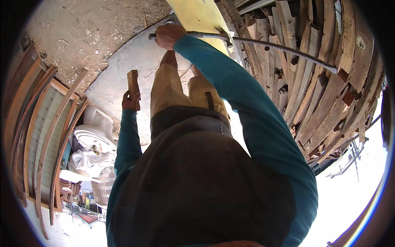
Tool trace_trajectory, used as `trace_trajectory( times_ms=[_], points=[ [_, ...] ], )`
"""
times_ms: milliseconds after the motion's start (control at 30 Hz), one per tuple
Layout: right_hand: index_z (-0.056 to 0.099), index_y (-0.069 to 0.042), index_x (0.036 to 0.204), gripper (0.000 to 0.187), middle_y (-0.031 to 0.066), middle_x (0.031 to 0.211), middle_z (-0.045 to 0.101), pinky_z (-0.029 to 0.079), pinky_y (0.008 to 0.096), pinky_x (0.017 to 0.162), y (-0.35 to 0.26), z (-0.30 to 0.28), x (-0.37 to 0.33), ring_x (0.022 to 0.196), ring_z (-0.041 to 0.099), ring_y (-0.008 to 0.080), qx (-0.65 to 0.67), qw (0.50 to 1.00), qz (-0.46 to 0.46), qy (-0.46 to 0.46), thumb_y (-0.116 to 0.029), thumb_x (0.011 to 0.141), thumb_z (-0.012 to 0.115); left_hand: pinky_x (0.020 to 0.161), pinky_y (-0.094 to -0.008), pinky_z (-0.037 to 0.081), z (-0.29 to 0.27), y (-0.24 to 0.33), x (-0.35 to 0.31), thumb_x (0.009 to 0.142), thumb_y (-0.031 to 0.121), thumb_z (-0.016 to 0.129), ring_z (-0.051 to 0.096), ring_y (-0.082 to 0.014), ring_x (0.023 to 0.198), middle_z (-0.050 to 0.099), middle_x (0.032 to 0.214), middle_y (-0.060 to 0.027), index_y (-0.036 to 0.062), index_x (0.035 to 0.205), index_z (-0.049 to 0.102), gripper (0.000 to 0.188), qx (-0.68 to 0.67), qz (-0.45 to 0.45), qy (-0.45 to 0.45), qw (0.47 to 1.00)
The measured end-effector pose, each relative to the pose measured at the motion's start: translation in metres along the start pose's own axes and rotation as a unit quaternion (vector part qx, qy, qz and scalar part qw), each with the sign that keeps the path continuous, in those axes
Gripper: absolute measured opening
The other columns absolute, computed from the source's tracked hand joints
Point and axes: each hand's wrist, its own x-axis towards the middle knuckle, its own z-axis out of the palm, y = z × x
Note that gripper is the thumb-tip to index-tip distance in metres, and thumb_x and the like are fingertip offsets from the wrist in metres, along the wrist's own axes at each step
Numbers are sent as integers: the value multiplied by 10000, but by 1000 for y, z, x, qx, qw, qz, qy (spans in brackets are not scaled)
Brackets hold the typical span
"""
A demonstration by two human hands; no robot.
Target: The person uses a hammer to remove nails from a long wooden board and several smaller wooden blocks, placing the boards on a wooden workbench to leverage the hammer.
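My right hand (168, 37), in a teal sleeve, is wrapped round the dark handle of a hammer (205, 35), held level with its head to the right. Beyond that head a long thin metal bar (288, 50) runs right to a bent end; whether the two touch, I cannot tell. My left hand (130, 101), lower and to the left, grips a short piece of wood (132, 82) that stands upright from my fingers. Below the hammer lies a yellow board (195, 14), beside a grey flat slab (119, 61) under my feet.
Stacked old timber (312, 78) fills the right side. Wooden frames (45, 123) lean at the left, near a white toilet-like ceramic piece (94, 133), clear plastic (82, 160) and a ribbed container (103, 187). Bare dirt (86, 29) with wood chips lies at the far left.
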Motion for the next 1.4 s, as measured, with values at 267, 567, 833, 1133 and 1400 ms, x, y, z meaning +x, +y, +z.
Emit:
trace_trajectory(
  times_ms=[267, 567, 833, 1133, 1400],
  points=[
    [700, -92, 964, 275, 176, 872, 721, 563, 456, 745, 11, -42, -63, 813, 702, 353, 49, 994, -40, 93, -335, 849, 645, 846, -365, 541, 35, -5, -4, 708, 414, 829, 674, -264, 952, 680, 1099, -215, -27, 1367, 508, 855, 58, 37, 1, 998],
    [626, -51, 829, 211, 70, 657, 594, 442, 315, 578, 121, -82, -164, 580, 528, 199, 357, 872, -57, 331, -257, 874, 635, 1003, -446, 482, 81, 65, -36, 707, 353, 794, 597, -376, 1171, 598, 1283, -248, 14, 1379, 488, 813, 149, 127, 70, 978],
    [606, 25, 770, 308, 42, 607, 513, 389, 308, 546, 190, -95, -190, 550, 446, 131, 567, 757, -56, 319, -256, 896, 594, 1031, -455, 452, 170, 140, -43, 737, 342, 788, 543, -403, 1217, 560, 1317, -235, 42, 1382, 466, 781, 192, 319, -2, 928],
    [605, -30, 860, 366, 30, 633, 408, 433, 406, 733, 205, -135, -162, 604, 414, 186, 674, 688, -51, 264, -350, 962, 462, 1000, -503, 460, 258, 150, -5, 692, 314, 798, 524, -402, 1181, 551, 1257, -177, 162, 1345, 511, 730, 225, 445, -104, 860],
    [698, -63, 954, 371, 172, 861, 718, 566, 449, 804, 42, -95, -61, 820, 695, 391, 92, 985, -71, 125, -415, 847, 656, 1057, -517, 394, 303, 195, 1, 721, 293, 789, 424, -374, 1275, 477, 1328, -142, 195, 1363, 509, 707, 253, 448, -132, 847]
  ],
)
